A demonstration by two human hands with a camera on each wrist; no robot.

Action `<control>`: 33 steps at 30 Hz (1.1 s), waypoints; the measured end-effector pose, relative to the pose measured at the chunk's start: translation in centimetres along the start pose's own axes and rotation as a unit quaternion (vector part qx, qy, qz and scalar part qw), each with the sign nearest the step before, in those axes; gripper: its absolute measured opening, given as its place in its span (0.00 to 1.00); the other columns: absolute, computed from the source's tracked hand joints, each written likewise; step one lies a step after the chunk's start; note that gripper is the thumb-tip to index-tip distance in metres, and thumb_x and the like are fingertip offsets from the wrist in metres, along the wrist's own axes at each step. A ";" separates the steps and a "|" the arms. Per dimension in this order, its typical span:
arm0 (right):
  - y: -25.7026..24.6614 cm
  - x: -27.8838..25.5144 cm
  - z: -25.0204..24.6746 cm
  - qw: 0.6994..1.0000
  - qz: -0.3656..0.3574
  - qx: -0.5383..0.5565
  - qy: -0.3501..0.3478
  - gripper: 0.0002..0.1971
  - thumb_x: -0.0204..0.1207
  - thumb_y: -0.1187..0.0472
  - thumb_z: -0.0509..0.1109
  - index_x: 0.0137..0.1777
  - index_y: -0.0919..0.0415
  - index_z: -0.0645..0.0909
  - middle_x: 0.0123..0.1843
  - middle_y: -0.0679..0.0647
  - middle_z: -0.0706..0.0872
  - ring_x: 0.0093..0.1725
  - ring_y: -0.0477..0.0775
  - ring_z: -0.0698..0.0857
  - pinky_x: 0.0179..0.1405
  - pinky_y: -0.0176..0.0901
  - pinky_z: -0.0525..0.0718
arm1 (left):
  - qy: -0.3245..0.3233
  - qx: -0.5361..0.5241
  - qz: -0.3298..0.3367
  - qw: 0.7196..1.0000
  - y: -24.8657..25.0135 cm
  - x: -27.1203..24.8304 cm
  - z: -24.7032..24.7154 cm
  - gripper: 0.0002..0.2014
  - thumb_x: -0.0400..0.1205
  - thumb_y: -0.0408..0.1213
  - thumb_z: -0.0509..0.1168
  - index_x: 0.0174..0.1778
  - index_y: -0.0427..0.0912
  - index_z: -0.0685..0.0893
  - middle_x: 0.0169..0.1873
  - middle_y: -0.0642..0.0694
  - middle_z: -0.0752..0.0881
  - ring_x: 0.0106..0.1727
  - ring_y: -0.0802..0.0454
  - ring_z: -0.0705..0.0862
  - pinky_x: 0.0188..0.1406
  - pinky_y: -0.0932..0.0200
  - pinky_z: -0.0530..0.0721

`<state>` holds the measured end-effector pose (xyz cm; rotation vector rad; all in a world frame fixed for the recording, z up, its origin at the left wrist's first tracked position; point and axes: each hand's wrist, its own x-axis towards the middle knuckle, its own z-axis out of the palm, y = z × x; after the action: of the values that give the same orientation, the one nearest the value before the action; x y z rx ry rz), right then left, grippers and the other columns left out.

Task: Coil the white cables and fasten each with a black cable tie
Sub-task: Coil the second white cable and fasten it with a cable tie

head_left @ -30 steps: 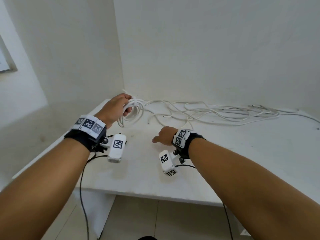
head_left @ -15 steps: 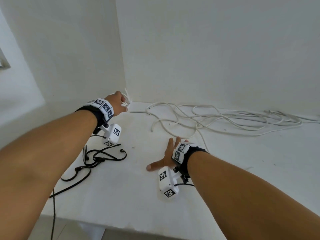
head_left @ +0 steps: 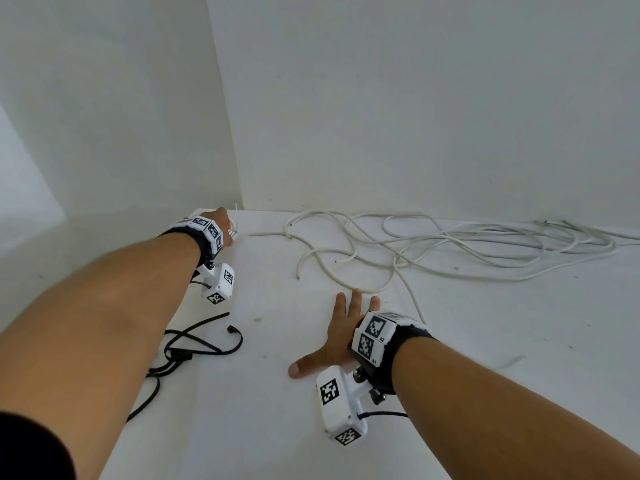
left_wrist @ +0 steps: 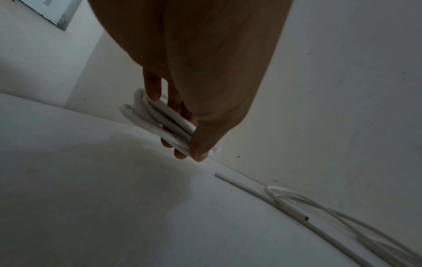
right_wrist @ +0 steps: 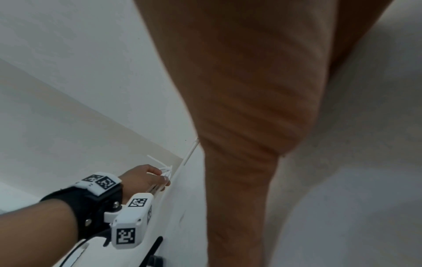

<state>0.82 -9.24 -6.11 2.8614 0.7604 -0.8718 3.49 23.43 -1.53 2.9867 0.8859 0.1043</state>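
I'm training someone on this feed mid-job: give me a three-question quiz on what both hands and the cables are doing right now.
1. True or false: the left hand grips a coil of white cable.
2. Is the right hand: A) gripping a tie, B) open with fingers spread above the table, C) gripping loose cable?
3. Fill in: the loose cables lie along the table's ____ edge, by the wall.

Key: 1 true; 2 B; 3 far.
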 end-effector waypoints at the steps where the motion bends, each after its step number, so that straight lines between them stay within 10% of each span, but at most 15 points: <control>1: 0.0 0.1 0.1 1.000 0.000 -0.002 -0.001 0.81 0.47 0.14 0.69 0.82 0.57 0.21 0.83 0.63 0.22 0.81 0.77 0.27 0.80 0.79 0.39 | 0.001 0.006 0.006 1.000 0.1 0.0 0.3 0.06 0.80 0.40 0.68 0.48 0.48 0.77 0.43 0.44 0.79 0.43 0.45 0.80 0.50 0.55 0.81; 18: 0.2 -0.7 0.2 1.000 -0.014 0.017 0.014 0.80 0.50 0.16 0.70 0.83 0.59 0.22 0.84 0.63 0.23 0.82 0.76 0.27 0.79 0.81 0.42 | 0.062 -0.130 0.035 0.989 5.9 -2.7 -2.4 0.12 0.80 0.43 0.66 0.43 0.37 0.86 0.46 0.38 0.88 0.50 0.37 0.84 0.53 0.52 0.83; 27: 0.5 0.0 0.8 0.998 -0.019 0.037 0.036 0.81 0.46 0.15 0.70 0.83 0.57 0.22 0.85 0.62 0.24 0.82 0.74 0.26 0.79 0.80 0.42 | -0.090 -0.179 0.184 0.962 19.4 -5.4 -2.2 0.20 0.76 0.58 0.73 0.44 0.41 0.89 0.37 0.46 0.91 0.39 0.49 0.89 0.42 0.60 0.84; 33: 0.4 0.6 0.8 0.998 -0.029 0.031 0.042 0.84 0.40 0.13 0.68 0.82 0.57 0.22 0.85 0.62 0.24 0.81 0.75 0.24 0.78 0.82 0.41 | -0.118 -0.108 0.201 0.966 20.2 -5.8 -0.2 0.13 0.70 0.44 0.81 0.44 0.44 0.87 0.35 0.49 0.90 0.36 0.53 0.87 0.40 0.59 0.83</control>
<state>1.08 -9.51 -7.18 2.9598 0.8439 -0.8004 9.62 3.35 -0.78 2.8442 0.2226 -0.1380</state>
